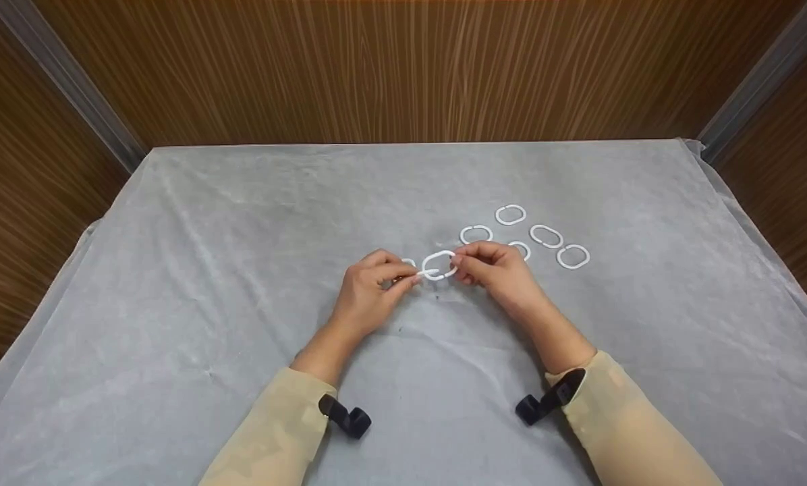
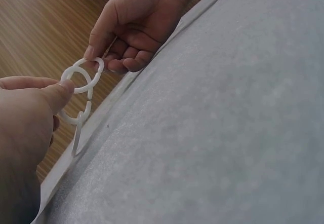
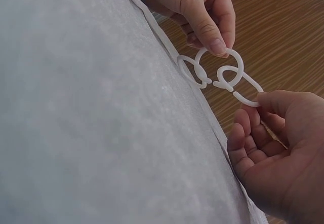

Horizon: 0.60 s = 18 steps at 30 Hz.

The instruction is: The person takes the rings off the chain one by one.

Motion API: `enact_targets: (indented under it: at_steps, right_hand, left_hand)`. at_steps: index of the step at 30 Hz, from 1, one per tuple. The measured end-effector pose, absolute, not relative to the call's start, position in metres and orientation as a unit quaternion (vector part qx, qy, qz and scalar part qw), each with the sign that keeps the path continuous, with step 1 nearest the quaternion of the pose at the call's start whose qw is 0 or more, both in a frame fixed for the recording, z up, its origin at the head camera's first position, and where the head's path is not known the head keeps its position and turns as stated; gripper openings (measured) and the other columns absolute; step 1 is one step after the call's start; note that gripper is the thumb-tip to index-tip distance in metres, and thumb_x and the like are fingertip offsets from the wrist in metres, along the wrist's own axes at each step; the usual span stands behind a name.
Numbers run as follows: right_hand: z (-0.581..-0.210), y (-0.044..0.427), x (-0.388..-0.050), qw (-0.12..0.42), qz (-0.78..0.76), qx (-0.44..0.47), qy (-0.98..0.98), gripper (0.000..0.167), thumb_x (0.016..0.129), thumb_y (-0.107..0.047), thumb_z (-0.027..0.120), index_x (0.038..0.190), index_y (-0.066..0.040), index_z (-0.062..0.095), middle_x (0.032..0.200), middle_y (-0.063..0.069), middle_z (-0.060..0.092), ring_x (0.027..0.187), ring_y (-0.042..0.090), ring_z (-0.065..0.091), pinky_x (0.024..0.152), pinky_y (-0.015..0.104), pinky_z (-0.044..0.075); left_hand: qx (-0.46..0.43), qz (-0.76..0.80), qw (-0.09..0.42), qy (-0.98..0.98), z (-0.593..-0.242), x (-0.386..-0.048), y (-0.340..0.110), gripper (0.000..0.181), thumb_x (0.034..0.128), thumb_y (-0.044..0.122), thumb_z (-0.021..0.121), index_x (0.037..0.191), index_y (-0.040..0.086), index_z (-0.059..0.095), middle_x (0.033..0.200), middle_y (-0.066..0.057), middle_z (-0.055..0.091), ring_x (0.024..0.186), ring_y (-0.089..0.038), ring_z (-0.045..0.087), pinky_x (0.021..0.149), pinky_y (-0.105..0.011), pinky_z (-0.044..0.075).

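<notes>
My left hand (image 1: 370, 287) pinches an open-gapped white plastic chain link (image 3: 241, 66) between thumb and forefinger. A second white oval link (image 1: 437, 254) is pinched at its right end by my right hand (image 1: 501, 273). The two links pass through each other between the hands; a gap in the right-hand link (image 3: 245, 101) shows in the right wrist view. From the left-hand link hangs a third link (image 2: 77, 138), seen low in the left wrist view. In the head view this third one is mostly behind my left fingers.
Several loose white links lie beyond and right of my right hand, among them a far one (image 1: 511, 206) and a rightmost one (image 1: 573, 268). One link (image 1: 526, 250) is partly covered by that hand. Grey cloth (image 1: 208, 324) covers the table; wood-grain panels (image 1: 403, 67) stand around it.
</notes>
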State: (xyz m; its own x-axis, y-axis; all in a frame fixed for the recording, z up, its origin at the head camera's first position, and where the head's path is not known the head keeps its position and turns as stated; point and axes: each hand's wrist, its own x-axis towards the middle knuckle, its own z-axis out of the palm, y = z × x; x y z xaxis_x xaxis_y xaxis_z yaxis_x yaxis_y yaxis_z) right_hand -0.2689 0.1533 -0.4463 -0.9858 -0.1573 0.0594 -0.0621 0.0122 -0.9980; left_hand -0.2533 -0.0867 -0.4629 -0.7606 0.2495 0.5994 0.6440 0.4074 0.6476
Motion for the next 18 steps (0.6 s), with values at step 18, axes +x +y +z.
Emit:
enact_targets:
  at_steps: [18]
  right_hand:
    - [-0.4475, 0.1541, -0.2689, 0.055, -0.693, -0.078, 0.715, 0.011, 0.096, -0.001, 0.073, 0.101, 0.008, 0.073, 0.078, 0.003, 0.068, 0.068, 0.012, 0.062, 0.064, 0.023, 0.053]
  left_hand:
    - [-0.265, -0.482, 0.211, -0.808, -0.4625, -0.2548, -0.0868, 0.009, 0.0931, 0.014, 0.084, 0.100, 0.009, 0.085, 0.093, -0.001, 0.072, 0.083, -0.013, 0.068, 0.072, -0.036, 0.059]
